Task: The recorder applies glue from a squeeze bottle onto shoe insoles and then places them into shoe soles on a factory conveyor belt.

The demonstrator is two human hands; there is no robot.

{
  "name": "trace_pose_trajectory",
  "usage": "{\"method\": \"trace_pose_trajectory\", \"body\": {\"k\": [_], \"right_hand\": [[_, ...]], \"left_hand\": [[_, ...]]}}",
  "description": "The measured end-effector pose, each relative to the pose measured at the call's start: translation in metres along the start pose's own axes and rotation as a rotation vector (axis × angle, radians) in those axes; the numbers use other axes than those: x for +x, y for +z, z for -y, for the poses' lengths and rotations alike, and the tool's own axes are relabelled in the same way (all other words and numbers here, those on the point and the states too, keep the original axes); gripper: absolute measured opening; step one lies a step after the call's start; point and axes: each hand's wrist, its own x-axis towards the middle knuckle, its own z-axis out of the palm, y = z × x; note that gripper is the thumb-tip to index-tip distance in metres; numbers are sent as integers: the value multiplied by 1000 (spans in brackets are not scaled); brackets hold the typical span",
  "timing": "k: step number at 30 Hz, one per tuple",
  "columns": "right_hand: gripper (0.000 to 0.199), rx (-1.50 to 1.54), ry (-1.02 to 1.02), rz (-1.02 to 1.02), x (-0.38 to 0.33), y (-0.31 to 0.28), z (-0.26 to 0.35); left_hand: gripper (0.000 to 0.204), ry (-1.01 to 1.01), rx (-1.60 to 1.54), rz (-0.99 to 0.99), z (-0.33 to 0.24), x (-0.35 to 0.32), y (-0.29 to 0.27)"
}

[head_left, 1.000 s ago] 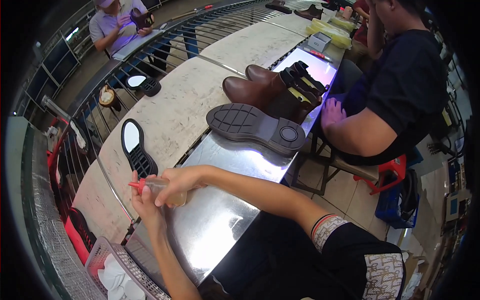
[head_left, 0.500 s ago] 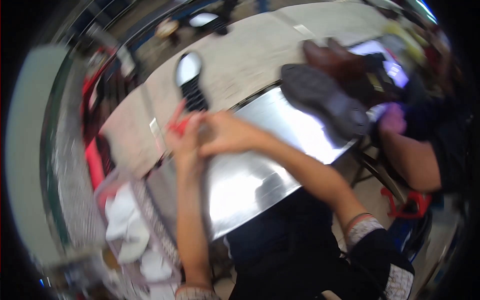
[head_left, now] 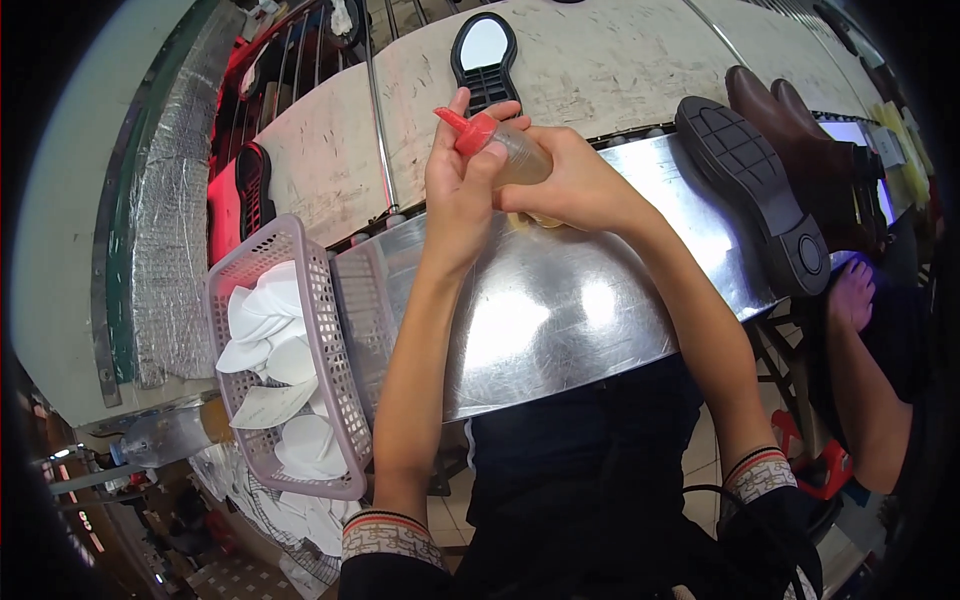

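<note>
A small clear plastic squeeze bottle with a red nozzle cap (head_left: 497, 143) is held in both hands above the far edge of a shiny sheet-metal desk (head_left: 560, 310). The left hand (head_left: 458, 185) is raised with its fingers closed around the red cap, the thumb pressed against it; the right hand (head_left: 570, 180) is wrapped around the bottle's body, its grip clamped tight. What lies under the right hand on the metal cannot be made out clearly, though a pale yellowish patch seems to show there.

Just left of the desk, a pale pink perforated plastic basket (head_left: 330, 330) is filled with white oval insole pieces (head_left: 270, 330). Beyond the hands, a black shoe sole with a white heel inset (head_left: 484, 55) is laid on a worn beige conveyor surface (head_left: 620, 60). To the right, a brown leather boot with a black treaded sole (head_left: 770, 170) is laid on its side, and another person's hand (head_left: 853, 295) is seen near it.
</note>
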Motion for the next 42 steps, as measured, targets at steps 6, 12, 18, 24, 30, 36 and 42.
{"method": "trace_pose_trajectory", "body": {"k": [6,12,18,24,30,36,42], "right_hand": [[53,-187,-190,-171,-3,8,6],[56,-123,-88,-61,0,4,14],[60,-183,-82,-26,2,-15,12],[59,-168,-645,-257,21,23,-13],[53,-352,-367,-248,1,-6,-24],[52,-406,-373,-244,7,-7,-23],[51,-506,-422,-343,14,-6,-31]], "left_hand": [[83,60,115,-31,-6,-2,3],[77,16,55,39,-13,1,-8],[66,-13,214,94,1,17,-12],[67,13,162,-1,14,4,-65],[65,-4,199,-17,39,16,-30],[59,8,164,-75,32,21,-23],[54,89,194,-322,39,19,-8]]}}
